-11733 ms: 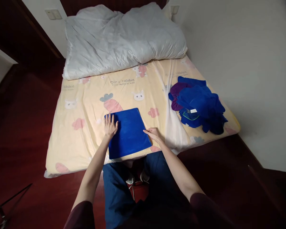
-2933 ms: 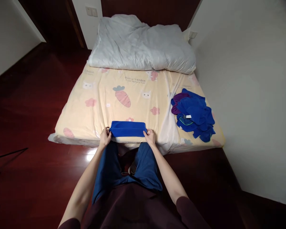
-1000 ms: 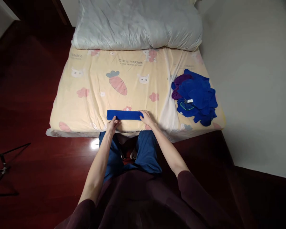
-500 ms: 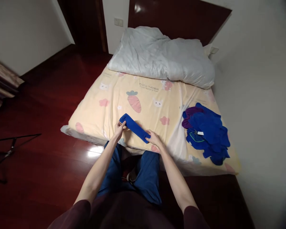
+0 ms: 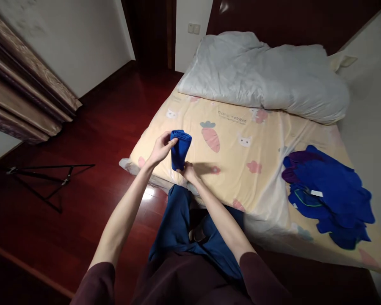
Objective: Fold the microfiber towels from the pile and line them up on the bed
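Note:
A blue cloth (image 5: 179,153), folded into a narrow, thick bundle, is held up above the near left part of the bed. Its layered, rolled-looking end faces upward. My left hand (image 5: 162,148) grips the upper end, with the thumb over the near side. At the lower end, my right hand (image 5: 188,171) has its fingers closed on the bundle. A heap of loose blue cloth (image 5: 339,186) lies on the right side of the bed, with a purple piece (image 5: 300,162) at its left and a white tag showing.
The bed has a yellow patterned sheet (image 5: 228,152). A bunched white quilt (image 5: 266,80) lies across its head end. Black tripod legs (image 5: 51,169) stand on the dark red floor (image 5: 111,123) to the left, near a curtain (image 5: 28,76).
The blue bundle has been lifted off the bed and tilted from lying lengthwise to nearly upright, moving left with both hands. My view has turned left.

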A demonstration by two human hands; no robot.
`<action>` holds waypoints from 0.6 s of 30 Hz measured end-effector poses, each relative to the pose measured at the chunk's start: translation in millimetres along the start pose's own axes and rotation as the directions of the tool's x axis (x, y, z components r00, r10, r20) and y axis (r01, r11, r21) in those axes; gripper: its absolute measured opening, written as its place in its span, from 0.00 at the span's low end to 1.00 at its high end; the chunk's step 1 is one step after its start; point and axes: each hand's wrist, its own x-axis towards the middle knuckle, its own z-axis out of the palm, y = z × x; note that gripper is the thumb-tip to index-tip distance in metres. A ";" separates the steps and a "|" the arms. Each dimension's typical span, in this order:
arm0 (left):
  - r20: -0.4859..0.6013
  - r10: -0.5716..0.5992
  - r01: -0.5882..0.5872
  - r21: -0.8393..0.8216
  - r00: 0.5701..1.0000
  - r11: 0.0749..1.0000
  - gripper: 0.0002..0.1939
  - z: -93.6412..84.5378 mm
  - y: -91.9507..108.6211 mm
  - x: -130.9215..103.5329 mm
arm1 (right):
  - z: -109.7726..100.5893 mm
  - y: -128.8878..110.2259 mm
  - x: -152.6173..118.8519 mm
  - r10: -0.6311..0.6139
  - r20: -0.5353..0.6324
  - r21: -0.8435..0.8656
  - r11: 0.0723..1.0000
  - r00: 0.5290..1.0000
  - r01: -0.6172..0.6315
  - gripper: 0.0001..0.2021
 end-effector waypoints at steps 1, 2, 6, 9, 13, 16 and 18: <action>-0.019 0.000 0.000 0.030 1.000 1.000 0.25 -15.6 1.6 0.0 | 14.4 -13.5 9.8 -0.012 -0.001 -0.014 1.000 1.000 0.012 0.15; -0.039 0.000 0.002 0.050 0.999 0.999 0.25 -30.3 2.3 0.0 | 27.5 -25.5 18.7 -0.029 -0.002 -0.021 0.999 1.000 0.029 0.16; -0.103 -0.004 0.012 0.076 0.995 0.997 0.25 -76.1 -0.6 2.7 | 64.4 -58.9 46.5 -0.083 -0.011 0.004 0.997 0.997 0.083 0.14; -0.125 -0.002 0.013 0.084 0.992 0.996 0.25 -97.1 -7.5 9.1 | 78.4 -71.2 61.9 -0.094 -0.029 0.033 0.995 0.995 0.095 0.13; -0.147 0.010 0.003 0.089 0.989 0.996 0.26 -112.3 -22.2 20.0 | 92.0 -77.5 78.1 -0.091 -0.026 0.043 0.995 0.996 0.092 0.13; -0.170 0.009 0.012 0.121 0.985 0.993 0.25 -117.6 -34.1 25.4 | 102.9 -78.4 85.0 -0.100 -0.020 0.044 0.994 0.995 0.101 0.13; -0.171 -0.001 0.025 0.139 0.985 0.990 0.25 -119.3 -40.6 26.6 | 109.5 -77.8 86.7 -0.099 -0.004 0.055 0.994 0.995 0.099 0.13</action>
